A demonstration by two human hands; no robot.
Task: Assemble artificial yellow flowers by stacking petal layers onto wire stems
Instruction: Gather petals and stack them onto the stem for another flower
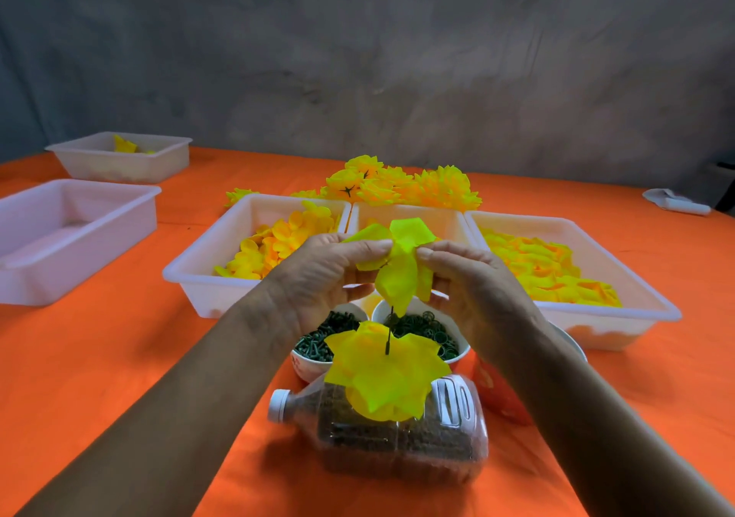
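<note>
A thin dark wire stem [387, 339] stands upright out of a clear plastic bottle [397, 433] lying on its side. One wide yellow petal layer [384, 381] sits low on the stem. Above it, my left hand [318, 282] and my right hand [473, 282] both pinch a crumpled yellow petal layer [401, 266] at the stem's top. Finished yellow flowers [397, 184] lie in a heap behind the trays.
Three white trays stand in a row behind my hands: small petals [278, 246] fill the left one, larger petals [549, 270] the right tray [636, 302]. Two white bowls hold green parts [318, 341] and rings [429, 329]. Two more white trays [71, 234] sit far left on the orange cloth.
</note>
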